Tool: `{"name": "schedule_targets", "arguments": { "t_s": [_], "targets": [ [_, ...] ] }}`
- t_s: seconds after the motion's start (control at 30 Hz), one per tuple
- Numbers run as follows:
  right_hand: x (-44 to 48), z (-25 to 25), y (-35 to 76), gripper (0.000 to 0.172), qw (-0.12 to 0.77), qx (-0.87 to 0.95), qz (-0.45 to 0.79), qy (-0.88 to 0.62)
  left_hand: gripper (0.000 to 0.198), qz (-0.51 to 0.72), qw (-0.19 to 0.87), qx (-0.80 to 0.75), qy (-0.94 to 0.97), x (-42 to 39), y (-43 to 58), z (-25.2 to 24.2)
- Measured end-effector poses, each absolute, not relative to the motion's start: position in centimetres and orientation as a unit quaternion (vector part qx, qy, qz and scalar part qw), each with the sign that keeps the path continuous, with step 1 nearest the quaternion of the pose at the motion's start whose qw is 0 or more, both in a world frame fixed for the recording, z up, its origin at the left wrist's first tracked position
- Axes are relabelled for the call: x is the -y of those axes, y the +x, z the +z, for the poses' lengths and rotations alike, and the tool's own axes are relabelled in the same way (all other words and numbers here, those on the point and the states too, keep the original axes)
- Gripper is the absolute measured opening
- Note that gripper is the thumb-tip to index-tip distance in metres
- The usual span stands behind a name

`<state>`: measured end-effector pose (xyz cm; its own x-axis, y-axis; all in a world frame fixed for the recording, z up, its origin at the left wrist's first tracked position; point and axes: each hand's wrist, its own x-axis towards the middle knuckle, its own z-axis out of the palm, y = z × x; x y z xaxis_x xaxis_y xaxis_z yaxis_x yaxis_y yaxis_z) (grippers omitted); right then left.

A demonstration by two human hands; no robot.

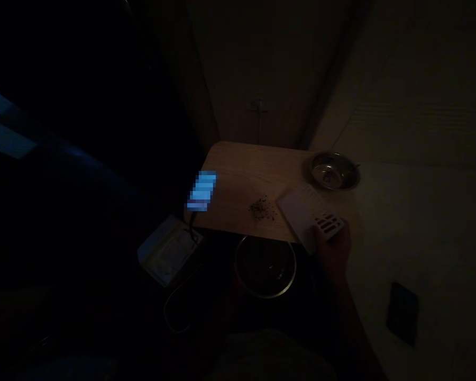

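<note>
In dim light, my right hand (335, 246) grips a pale, flat slotted plastic piece (297, 209) by its near right end. Dark slots show close to my fingers; its exact kind is too dark to tell. The piece is over the right part of a light wooden board (238, 159). Just left of it lies a scatter of small dark bits (262, 209) on the board. A shiny metal bowl (335, 172) stands beyond my right hand, at the board's right end. My left hand does not show.
A lit phone-like screen (202, 190) is at the board's left edge, with a dark cord below. A round, metal-rimmed container (265, 267) stands below the front edge. Left of it is a pale open box (168, 254). A dark flat object (402, 313) lies at right.
</note>
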<state>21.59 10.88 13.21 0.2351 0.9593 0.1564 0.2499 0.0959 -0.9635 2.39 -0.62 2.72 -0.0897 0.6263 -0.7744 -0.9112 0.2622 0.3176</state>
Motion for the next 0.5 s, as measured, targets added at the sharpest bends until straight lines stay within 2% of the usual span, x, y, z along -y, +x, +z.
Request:
{"name": "schedule_targets", "arguments": {
  "t_s": [0.2, 0.33, 0.5],
  "targets": [
    [-12.2, 12.2, 22.7, 0.066, 0.59, 0.457, 0.349, -0.567, 0.045, 0.603, 0.639, -0.435, -0.197, 1.2, 1.8, -0.1],
    [-15.3, 11.0, 23.7, 0.052, 0.569, 0.419, 0.392, -0.589, 0.049, 0.588, 0.66, -0.419, -0.206, 1.3, 1.6, -0.9],
    [-18.0, 10.4, 23.1, 0.056, 0.592, 0.402, 0.45, -0.533, 0.049, 0.575, 0.681, -0.402, -0.209, 1.6, 1.6, -1.9]
  ]
}}
